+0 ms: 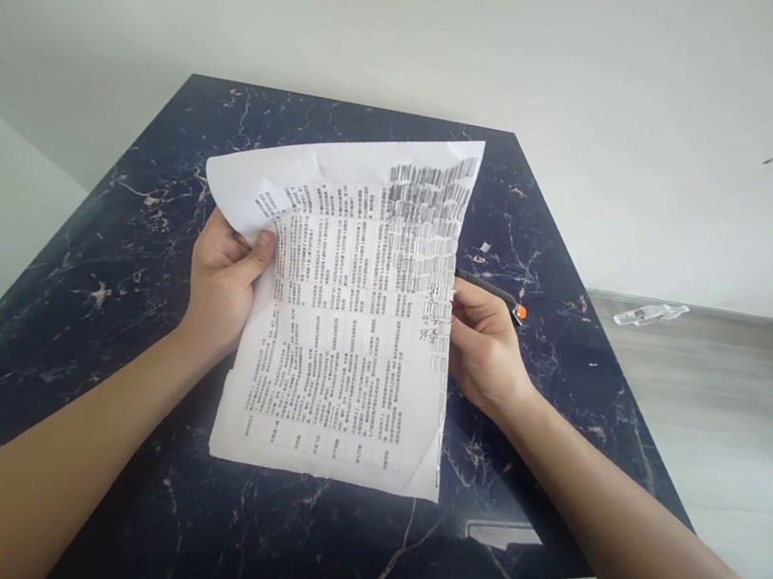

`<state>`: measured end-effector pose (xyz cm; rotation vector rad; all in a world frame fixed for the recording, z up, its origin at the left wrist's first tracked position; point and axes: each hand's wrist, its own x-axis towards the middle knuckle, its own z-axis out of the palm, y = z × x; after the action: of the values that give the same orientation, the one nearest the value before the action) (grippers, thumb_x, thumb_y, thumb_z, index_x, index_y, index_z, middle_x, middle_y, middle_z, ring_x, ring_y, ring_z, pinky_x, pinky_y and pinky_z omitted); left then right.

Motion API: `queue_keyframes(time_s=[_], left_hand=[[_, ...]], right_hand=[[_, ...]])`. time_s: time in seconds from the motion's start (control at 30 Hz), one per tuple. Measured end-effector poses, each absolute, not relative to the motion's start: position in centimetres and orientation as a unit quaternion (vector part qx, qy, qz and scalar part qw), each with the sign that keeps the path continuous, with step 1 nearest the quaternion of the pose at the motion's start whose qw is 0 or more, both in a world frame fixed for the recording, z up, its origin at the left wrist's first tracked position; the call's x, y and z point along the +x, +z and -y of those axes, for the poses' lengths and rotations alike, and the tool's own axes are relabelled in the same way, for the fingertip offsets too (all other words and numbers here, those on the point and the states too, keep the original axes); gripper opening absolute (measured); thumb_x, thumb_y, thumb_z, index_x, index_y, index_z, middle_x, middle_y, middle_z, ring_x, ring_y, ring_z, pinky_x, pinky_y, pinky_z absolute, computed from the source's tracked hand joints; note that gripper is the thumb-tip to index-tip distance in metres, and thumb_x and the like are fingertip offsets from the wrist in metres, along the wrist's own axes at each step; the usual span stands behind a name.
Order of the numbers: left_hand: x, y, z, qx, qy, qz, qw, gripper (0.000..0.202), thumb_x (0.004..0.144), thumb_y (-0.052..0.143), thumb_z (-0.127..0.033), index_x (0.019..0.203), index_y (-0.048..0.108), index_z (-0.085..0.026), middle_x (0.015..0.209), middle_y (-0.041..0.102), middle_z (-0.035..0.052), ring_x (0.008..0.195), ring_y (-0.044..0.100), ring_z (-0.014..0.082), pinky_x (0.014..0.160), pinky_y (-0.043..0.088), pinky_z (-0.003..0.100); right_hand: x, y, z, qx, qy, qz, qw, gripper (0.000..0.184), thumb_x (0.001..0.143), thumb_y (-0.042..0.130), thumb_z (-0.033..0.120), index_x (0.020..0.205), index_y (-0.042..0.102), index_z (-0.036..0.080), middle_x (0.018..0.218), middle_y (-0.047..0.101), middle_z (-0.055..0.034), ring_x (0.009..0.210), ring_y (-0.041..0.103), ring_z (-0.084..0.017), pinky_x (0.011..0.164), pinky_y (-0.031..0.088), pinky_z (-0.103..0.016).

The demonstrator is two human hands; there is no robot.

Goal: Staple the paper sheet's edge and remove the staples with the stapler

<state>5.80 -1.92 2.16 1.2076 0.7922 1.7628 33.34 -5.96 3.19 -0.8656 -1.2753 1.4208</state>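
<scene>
A stack of printed white paper sheets (343, 341) is held up over a dark blue marbled table (106, 288). Many staples line the sheets' right edge and upper right corner. My left hand (222, 281) grips the left edge, thumb on the front, with the top left corner curling over it. My right hand (483, 346) pinches the right edge near the staples. A black tool with an orange tip (501, 296) pokes out just behind my right hand; I cannot tell whether the hand holds it or it lies on the table.
A small pale scrap (486, 246) lies on the table at the far right. A clear plastic object (649, 313) rests on the grey wooden floor beyond the table's right edge. White walls stand behind the table.
</scene>
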Motion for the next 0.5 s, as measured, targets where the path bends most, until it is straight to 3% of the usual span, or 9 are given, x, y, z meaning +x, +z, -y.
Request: queue_keyframes(time_s=[0.2, 0.5], left_hand=[[5.9, 2.37, 2.08, 0.492, 0.695, -0.318, 0.418, 0.035, 0.091, 0.081, -0.019, 0.124, 0.071, -0.019, 0.126, 0.077, 0.0073, 0.114, 0.074, 0.0259, 0.104, 0.061, 0.044], [5.78, 2.31, 2.07, 0.49, 0.691, -0.324, 0.422, 0.037, 0.09, 0.083, -0.021, 0.124, 0.07, -0.017, 0.129, 0.075, 0.0103, 0.123, 0.071, 0.029, 0.109, 0.059, 0.045]], right_hand=[[33.49, 2.85, 5.76, -0.353, 0.571, 0.534, 0.513, 0.015, 0.086, 0.084, 0.034, 0.1, 0.081, 0.029, 0.105, 0.077, -0.0026, 0.101, 0.071, -0.024, 0.081, 0.059, -0.039], [33.52, 2.99, 5.72, -0.375, 0.566, 0.541, 0.495, 0.011, 0.091, 0.078, 0.034, 0.099, 0.08, 0.027, 0.105, 0.076, -0.0031, 0.102, 0.07, -0.023, 0.085, 0.058, -0.039]])
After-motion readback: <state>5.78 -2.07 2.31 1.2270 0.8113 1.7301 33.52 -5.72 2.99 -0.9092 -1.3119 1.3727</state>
